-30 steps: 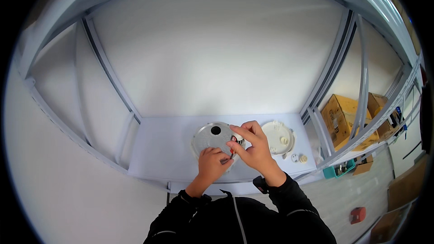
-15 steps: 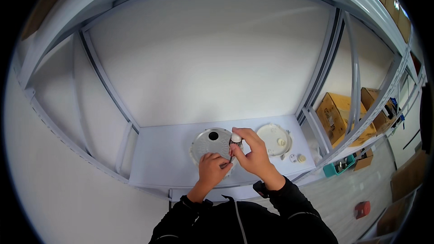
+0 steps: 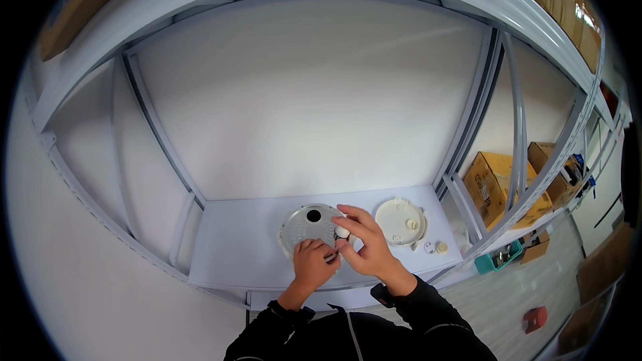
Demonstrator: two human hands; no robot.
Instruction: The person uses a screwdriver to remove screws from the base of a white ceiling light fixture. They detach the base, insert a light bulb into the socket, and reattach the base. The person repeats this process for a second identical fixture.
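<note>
A round grey metallic disc point(image 3: 304, 221) with a black hole lies on the white shelf point(image 3: 231, 241) in front of me. My left hand point(image 3: 312, 265) rests at its near edge, fingers bent together; whatever they pinch is hidden. Just above the disc's right side, my right hand point(image 3: 370, 246) has thumb and fingers about a short cylinder with a white top point(image 3: 342, 232). Its lower part is hidden by my fingers, so its kind cannot be made out. The two hands nearly touch.
Right of the disc lies a round cream-white cover point(image 3: 391, 215) with a small cream part point(image 3: 411, 224) in it. Two small round pieces point(image 3: 441, 247) sit beside it. Metal posts frame the shelf. Cardboard boxes point(image 3: 495, 184), a teal bin point(image 3: 498, 258) and a red object point(image 3: 534, 319) are at right.
My right hand has lowered the white-topped cylinder toward the disc, and its fingers have shifted on it. The left hand stays at the disc's near edge. The view has tilted up slightly.
</note>
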